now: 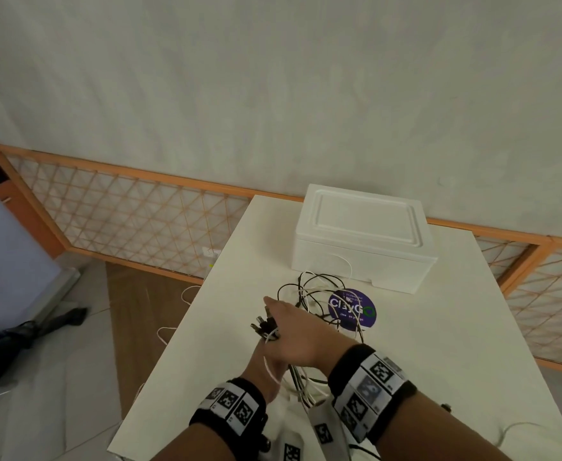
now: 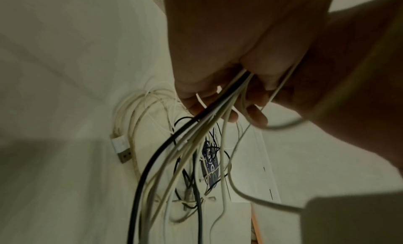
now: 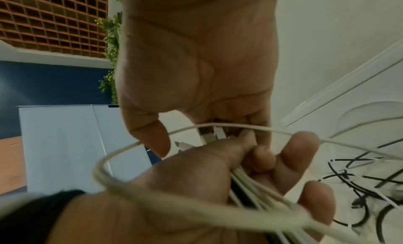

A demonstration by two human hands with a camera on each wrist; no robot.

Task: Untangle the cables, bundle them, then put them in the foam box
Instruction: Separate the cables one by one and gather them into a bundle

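My left hand (image 1: 266, 364) is below my right hand and grips a bunch of white and black cables (image 2: 209, 120) just behind their plug ends (image 1: 263, 325). In the left wrist view its fingers (image 2: 255, 115) curl round the strands. My right hand (image 1: 293, 324) lies across the left one with its fingers stretched over the plug ends and its thumb (image 3: 152, 137) apart. A white cable loop (image 3: 113, 184) arcs round the left hand (image 3: 207, 187). The rest of the tangle (image 1: 319, 294) lies on the white table (image 1: 439, 327). The white foam box (image 1: 362, 234) stands behind the tangle, lid on.
A round purple sticker (image 1: 356, 311) sits on the table under the tangle. A white USB plug (image 2: 122, 149) lies on the table. A white cable (image 1: 173, 327) trails on the floor left of the table. An orange lattice fence (image 1: 123, 217) runs along the wall.
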